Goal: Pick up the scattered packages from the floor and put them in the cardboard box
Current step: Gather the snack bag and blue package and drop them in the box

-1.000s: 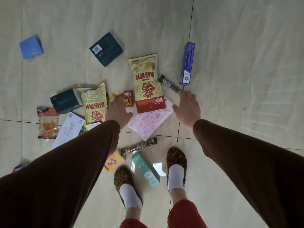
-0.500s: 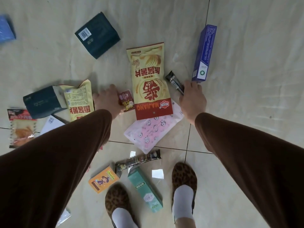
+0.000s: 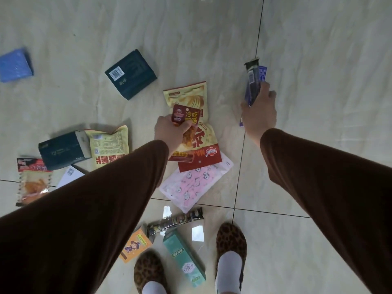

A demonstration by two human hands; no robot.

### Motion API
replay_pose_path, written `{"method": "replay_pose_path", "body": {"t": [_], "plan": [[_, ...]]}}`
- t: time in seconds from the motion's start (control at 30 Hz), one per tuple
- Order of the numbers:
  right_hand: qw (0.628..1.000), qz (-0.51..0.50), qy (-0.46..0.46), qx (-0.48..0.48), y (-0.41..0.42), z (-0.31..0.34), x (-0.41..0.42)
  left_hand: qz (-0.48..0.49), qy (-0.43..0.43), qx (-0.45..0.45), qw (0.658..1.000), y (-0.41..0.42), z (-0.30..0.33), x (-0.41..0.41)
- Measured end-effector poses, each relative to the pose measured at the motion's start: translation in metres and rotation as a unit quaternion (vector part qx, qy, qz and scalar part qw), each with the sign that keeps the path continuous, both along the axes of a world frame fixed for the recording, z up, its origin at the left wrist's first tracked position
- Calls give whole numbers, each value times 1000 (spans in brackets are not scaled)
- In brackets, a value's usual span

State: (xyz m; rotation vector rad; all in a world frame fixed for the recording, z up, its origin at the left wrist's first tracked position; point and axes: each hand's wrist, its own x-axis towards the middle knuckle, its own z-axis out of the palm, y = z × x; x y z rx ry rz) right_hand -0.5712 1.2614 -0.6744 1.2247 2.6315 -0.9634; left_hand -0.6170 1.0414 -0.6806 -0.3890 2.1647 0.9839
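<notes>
My left hand (image 3: 169, 132) grips a small red sausage packet (image 3: 186, 117) lifted over the large yellow-and-red chip bag (image 3: 197, 143). My right hand (image 3: 259, 111) holds the long purple box (image 3: 262, 74) together with a thin dark snack bar (image 3: 252, 79), both raised off the floor. On the tiles lie a pink patterned pouch (image 3: 195, 183), a second yellow chip bag (image 3: 109, 145), two dark green boxes (image 3: 131, 74) (image 3: 63, 152), a red snack pack (image 3: 31, 181), a teal box (image 3: 184, 259), a dark wrapped bar (image 3: 176, 221) and an orange card (image 3: 135, 245). No cardboard box is in view.
A blue packet (image 3: 14, 65) lies far left. White paper (image 3: 71, 176) peeks out beside my left sleeve. My feet in leopard slippers (image 3: 231, 247) stand close to the teal box. Bare tile floor (image 3: 318, 60) stretches to the right and back.
My left hand has taken hold of the red sausage packet and lifted it. My right hand has closed round the dark bar and the purple box and raised them.
</notes>
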Motion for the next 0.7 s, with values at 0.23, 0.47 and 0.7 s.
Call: {"method": "replay_pose_path", "body": {"t": [0.23, 0.47, 0.7], "plan": [[996, -27, -71, -43, 13, -42, -4, -1, 27, -123, 992, 23, -38, 8], [985, -111, -48, -119, 16, -37, 15, 89, -60, 6, 994, 8, -31, 1], [926, -244, -37, -284, -63, 4, 86, 34, -50, -18, 998, -51, 21, 10]]}}
